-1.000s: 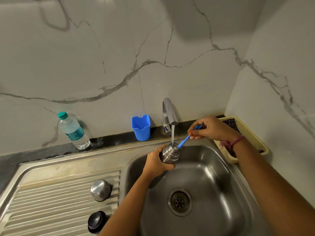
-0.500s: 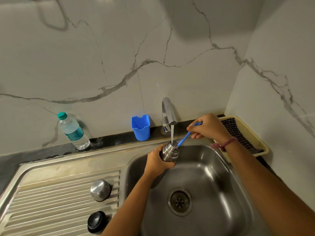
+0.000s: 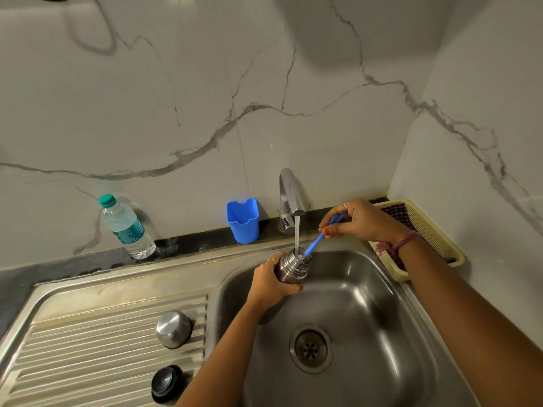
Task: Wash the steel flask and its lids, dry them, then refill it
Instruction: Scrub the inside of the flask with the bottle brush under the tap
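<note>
My left hand (image 3: 271, 282) grips the steel flask (image 3: 292, 267) upright over the sink basin (image 3: 367, 304), its open mouth under the running tap (image 3: 291, 195). Water streams into the mouth. My right hand (image 3: 363, 220) holds the blue handle of a bottle brush (image 3: 318, 240), whose lower end goes into the flask's mouth. A steel cup lid (image 3: 173, 329) stands upside down on the ribbed drainboard (image 3: 88, 348). A black inner lid (image 3: 166, 383) lies nearer me on the same drainboard.
A plastic water bottle (image 3: 126, 227) with a green cap leans by the marble wall at the left. A blue plastic holder (image 3: 243, 220) stands beside the tap. A cream basket (image 3: 426, 233) with a checked cloth sits in the right corner. The drain (image 3: 311, 348) lies below the flask.
My right hand has shifted slightly with the brush handle, working the brush in the flask's mouth. The flask stays under the stream; the lids have not moved.
</note>
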`<act>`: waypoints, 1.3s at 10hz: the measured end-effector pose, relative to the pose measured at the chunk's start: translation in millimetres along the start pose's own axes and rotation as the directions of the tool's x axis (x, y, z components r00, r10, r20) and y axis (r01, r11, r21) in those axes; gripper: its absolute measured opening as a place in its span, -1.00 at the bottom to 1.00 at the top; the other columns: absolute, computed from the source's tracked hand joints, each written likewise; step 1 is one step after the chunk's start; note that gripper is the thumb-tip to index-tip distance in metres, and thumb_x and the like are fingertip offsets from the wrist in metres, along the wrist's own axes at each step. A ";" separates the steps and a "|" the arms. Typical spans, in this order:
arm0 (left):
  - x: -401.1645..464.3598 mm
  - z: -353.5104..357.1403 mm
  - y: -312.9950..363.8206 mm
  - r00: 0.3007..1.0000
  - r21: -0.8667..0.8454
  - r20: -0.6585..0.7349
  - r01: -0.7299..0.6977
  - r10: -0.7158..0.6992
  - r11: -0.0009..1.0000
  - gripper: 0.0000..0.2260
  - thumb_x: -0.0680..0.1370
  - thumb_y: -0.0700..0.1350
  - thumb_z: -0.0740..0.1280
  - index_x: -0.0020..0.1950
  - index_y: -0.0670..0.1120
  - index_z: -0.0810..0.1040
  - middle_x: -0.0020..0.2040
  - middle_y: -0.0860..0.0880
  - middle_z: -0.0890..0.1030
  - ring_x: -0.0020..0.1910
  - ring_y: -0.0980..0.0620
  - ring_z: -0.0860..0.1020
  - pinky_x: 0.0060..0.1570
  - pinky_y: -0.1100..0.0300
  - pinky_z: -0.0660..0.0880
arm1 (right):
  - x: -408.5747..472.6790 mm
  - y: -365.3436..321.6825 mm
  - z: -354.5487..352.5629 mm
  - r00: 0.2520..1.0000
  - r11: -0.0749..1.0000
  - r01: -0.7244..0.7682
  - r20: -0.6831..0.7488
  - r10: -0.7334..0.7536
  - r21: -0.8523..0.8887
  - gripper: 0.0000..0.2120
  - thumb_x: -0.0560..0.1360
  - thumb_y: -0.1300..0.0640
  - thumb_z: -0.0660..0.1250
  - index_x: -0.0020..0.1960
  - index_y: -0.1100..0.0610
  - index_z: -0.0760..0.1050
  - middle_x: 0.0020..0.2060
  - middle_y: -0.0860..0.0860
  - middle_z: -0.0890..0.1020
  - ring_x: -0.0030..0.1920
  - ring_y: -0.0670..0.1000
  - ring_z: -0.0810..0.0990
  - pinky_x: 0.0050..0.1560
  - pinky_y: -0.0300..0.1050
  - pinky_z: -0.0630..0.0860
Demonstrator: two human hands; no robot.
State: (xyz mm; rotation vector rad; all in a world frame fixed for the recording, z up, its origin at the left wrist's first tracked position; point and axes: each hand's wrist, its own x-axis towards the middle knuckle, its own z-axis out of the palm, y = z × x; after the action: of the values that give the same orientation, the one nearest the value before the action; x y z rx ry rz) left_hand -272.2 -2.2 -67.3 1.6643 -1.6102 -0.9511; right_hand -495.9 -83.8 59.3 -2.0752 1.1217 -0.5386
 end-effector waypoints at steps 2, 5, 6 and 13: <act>0.7 2.7 -1.2 1.000 -0.009 -0.013 0.001 -0.001 1.000 -0.31 0.31 -0.17 0.61 0.37 0.01 0.42 0.12 0.15 0.53 0.00 0.30 0.50 -0.08 0.59 0.39 | 1.6 -0.5 8.5 0.991 0.984 -0.087 -0.087 0.102 0.158 -0.86 0.39 0.15 0.48 -0.07 0.18 0.64 -0.29 0.08 0.70 -0.27 0.03 0.70 -0.22 -0.22 0.63; -1.4 3.0 -5.1 0.999 -0.052 -0.026 0.034 -0.035 0.998 -0.30 0.30 -0.17 0.62 0.37 0.01 0.43 0.17 0.11 0.56 0.03 0.27 0.51 -0.10 0.57 0.41 | 5.8 13.0 20.1 0.993 0.726 -0.091 0.011 0.115 0.681 -0.39 0.35 -0.32 0.16 0.07 0.17 0.57 -0.06 0.10 0.70 -0.07 0.05 0.69 -0.11 -0.15 0.63; -2.8 3.4 -4.0 0.999 -0.042 -0.020 0.025 -0.026 0.999 -0.34 0.31 -0.17 0.61 0.34 0.03 0.43 0.13 0.15 0.55 0.02 0.31 0.51 -0.08 0.59 0.40 | 26.1 34.9 32.6 0.938 0.709 -0.217 -0.058 0.343 0.671 -0.42 0.54 -0.30 -0.05 0.06 0.08 0.56 -0.01 0.13 0.68 -0.15 0.04 0.66 -0.22 -0.18 0.58; 0.9 4.2 -3.6 0.998 -0.023 -0.040 0.051 -0.052 0.998 -0.29 0.31 -0.15 0.62 0.39 -0.01 0.41 0.15 0.13 0.53 0.01 0.26 0.49 -0.10 0.60 0.36 | 106.9 37.3 100.2 0.950 0.812 -0.022 0.240 0.198 -0.584 -0.58 0.64 0.25 -0.04 0.48 0.30 0.11 0.41 0.30 0.28 0.43 0.21 0.27 0.43 -0.06 0.26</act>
State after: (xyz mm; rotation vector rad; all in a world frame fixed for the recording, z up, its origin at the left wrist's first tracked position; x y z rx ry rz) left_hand -273.7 -2.6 -72.6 1.7065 -1.5321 -0.9508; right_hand -394.8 -149.2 -32.1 -2.4664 1.3262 0.2073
